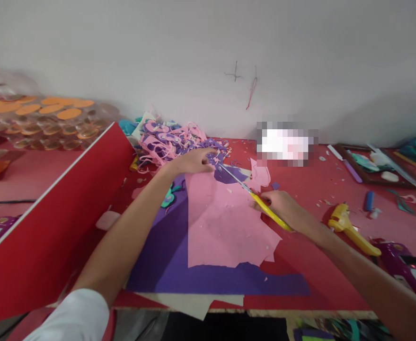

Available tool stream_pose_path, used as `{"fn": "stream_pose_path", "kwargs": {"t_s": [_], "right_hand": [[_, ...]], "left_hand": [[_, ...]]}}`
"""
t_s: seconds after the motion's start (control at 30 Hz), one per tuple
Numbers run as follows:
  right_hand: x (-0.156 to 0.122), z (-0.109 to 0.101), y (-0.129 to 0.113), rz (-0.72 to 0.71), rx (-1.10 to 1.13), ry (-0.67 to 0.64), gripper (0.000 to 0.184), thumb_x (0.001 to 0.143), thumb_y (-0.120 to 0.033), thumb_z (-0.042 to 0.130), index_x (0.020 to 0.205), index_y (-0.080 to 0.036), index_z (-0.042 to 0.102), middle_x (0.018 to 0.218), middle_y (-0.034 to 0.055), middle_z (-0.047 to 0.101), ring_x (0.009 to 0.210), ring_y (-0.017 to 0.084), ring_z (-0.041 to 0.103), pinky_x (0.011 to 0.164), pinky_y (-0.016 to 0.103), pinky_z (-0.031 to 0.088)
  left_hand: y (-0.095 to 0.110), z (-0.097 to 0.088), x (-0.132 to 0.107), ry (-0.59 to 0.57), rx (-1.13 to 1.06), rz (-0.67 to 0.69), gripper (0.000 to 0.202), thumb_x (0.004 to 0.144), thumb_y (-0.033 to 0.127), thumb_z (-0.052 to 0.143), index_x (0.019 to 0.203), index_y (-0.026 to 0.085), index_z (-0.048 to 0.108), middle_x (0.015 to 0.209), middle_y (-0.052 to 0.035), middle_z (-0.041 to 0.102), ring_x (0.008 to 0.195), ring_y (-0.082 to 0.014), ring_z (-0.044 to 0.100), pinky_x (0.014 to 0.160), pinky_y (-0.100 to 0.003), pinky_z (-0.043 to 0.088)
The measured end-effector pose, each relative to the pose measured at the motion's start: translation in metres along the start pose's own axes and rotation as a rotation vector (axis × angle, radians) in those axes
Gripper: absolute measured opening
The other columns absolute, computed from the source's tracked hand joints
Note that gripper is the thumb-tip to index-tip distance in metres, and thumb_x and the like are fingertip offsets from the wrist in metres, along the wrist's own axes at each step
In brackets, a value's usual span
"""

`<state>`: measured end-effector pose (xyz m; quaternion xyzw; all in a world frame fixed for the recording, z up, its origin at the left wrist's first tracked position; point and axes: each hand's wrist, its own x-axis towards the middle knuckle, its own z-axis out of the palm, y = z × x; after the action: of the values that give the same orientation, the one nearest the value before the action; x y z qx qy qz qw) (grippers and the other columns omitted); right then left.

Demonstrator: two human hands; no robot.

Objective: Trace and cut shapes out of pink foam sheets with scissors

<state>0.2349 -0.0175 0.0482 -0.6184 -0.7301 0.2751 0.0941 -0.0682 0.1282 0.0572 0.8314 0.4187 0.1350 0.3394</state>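
I report from the head view, taking the pink sheet as landmark. It lies flat on the bench, largely over a purple sheet that shows beyond its left and near edges.

I find the right hand just beside the pink sheet's right edge, its fingers curled around the yellow handle of the scissors. The blades slant across the sheet's far right part, tips near its far edge; I cannot tell how far the blades are parted.

I find the left hand at the sheet's far left corner, palm down, with a small gap between thumb and fingers. I cannot tell whether those fingers pinch the sheet or only rest at it.

Surroundings: a pile of pink and purple scraps sits beyond the sheet's far left corner; a yellow glue gun lies well apart to its right; a red panel slants to its left.

I judge the step in hand to be cutting at the pink sheet's far edge, which is irregular. In my assessment, any further cut calls for a steadied sheet and 2 blades aligned with that edge, left fingers clear of the tips.
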Motion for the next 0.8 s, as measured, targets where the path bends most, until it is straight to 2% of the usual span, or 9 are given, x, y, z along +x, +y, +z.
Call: {"fn": "stream_pose_path", "kwargs": {"t_s": [0.1, 0.17, 0.2, 0.3, 0.4, 0.5, 0.57, 0.67, 0.8], "right_hand": [[-0.007, -0.004, -0.008, 0.005, -0.022, 0.065, 0.064, 0.075, -0.079, 0.065, 0.052, -0.023, 0.045, 0.047, -0.0018, 0.046, 0.044, 0.012, 0.037, 0.046, 0.028, 0.025], [-0.01, -0.007, -0.011, 0.007, -0.006, 0.141, 0.067, 0.071, -0.084, 0.063, 0.052, -0.023, 0.044, 0.046, -0.0024, 0.042, 0.045, 0.011, 0.035, 0.046, 0.028, 0.024], [-0.012, -0.007, -0.011, 0.005, 0.02, 0.181, 0.068, 0.07, -0.086, 0.061, 0.052, -0.023, 0.043, 0.047, -0.0027, 0.04, 0.046, 0.011, 0.034, 0.046, 0.027, 0.024], [-0.015, -0.006, -0.008, 0.0, 0.135, 0.317, 0.071, 0.069, -0.091, 0.055, 0.053, -0.023, 0.038, 0.049, -0.0034, 0.035, 0.048, 0.011, 0.032, 0.047, 0.026, 0.024], [-0.015, 0.003, -0.001, 0.004, 0.275, 0.415, 0.065, 0.075, -0.086, 0.054, 0.057, -0.024, 0.042, 0.05, -0.003, 0.036, 0.048, 0.012, 0.034, 0.047, 0.026, 0.025], [-0.015, 0.016, 0.004, 0.002, 0.383, 0.416, 0.058, 0.082, -0.077, 0.054, 0.063, -0.023, 0.047, 0.051, -0.0029, 0.039, 0.049, 0.013, 0.037, 0.048, 0.026, 0.027], [-0.016, 0.022, 0.006, -0.023, 0.409, 0.412, 0.056, 0.08, -0.076, 0.058, 0.064, -0.022, 0.048, 0.053, -0.0032, 0.039, 0.051, 0.012, 0.036, 0.048, 0.026, 0.027], [-0.017, 0.028, 0.007, -0.048, 0.404, 0.406, 0.059, 0.076, -0.077, 0.061, 0.063, -0.022, 0.046, 0.057, -0.0027, 0.039, 0.055, 0.012, 0.036, 0.05, 0.025, 0.027], [-0.018, 0.028, 0.006, -0.053, 0.401, 0.364, 0.06, 0.075, -0.079, 0.059, 0.063, -0.022, 0.044, 0.057, -0.0028, 0.038, 0.056, 0.013, 0.035, 0.05, 0.025, 0.027]], "left_hand": [[-0.004, 0.01, 0.006, 0.172, 0.233, -0.013, 0.044, 0.082, 0.023, 0.066, 0.126, 0.016, 0.065, 0.091, -0.0065, 0.071, 0.083, -0.0206, 0.065, 0.076, -0.029, 0.046], [-0.001, 0.024, 0.012, 0.306, 0.312, 0.056, 0.029, 0.087, 0.019, 0.059, 0.114, 0.016, 0.069, 0.107, -0.01, 0.072, 0.099, -0.0231, 0.065, 0.088, -0.032, 0.047], [0.003, 0.032, 0.016, 0.324, 0.314, 0.095, 0.026, 0.09, 0.019, 0.055, 0.112, 0.016, 0.07, 0.11, -0.0105, 0.072, 0.102, -0.023, 0.065, 0.091, -0.032, 0.047], [0.02, 0.058, 0.026, 0.241, 0.297, 0.134, 0.024, 0.096, 0.022, 0.051, 0.111, 0.017, 0.069, 0.106, -0.0104, 0.073, 0.097, -0.0225, 0.067, 0.089, -0.034, 0.048], [0.042, 0.079, 0.039, 0.164, 0.288, 0.036, 0.03, 0.099, 0.032, 0.052, 0.122, 0.017, 0.063, 0.106, -0.0116, 0.074, 0.097, -0.0247, 0.069, 0.085, -0.034, 0.049], [0.064, 0.093, 0.056, 0.151, 0.299, -0.031, 0.036, 0.097, 0.042, 0.054, 0.123, 0.017, 0.06, 0.104, -0.0132, 0.075, 0.102, -0.0298, 0.069, 0.085, -0.038, 0.05], [0.078, 0.1, 0.069, 0.153, 0.296, -0.077, 0.041, 0.092, 0.045, 0.06, 0.121, 0.016, 0.059, 0.103, -0.0159, 0.074, 0.103, -0.0338, 0.07, 0.086, -0.042, 0.051], [0.089, 0.108, 0.087, 0.129, 0.276, -0.134, 0.047, 0.084, 0.033, 0.071, 0.125, 0.016, 0.055, 0.108, -0.0182, 0.073, 0.105, -0.0357, 0.07, 0.087, -0.044, 0.051], [0.088, 0.118, 0.104, 0.089, 0.192, -0.159, 0.056, 0.078, 0.016, 0.07, 0.131, 0.015, 0.052, 0.106, -0.0164, 0.074, 0.101, -0.0315, 0.071, 0.082, -0.038, 0.052]]}}
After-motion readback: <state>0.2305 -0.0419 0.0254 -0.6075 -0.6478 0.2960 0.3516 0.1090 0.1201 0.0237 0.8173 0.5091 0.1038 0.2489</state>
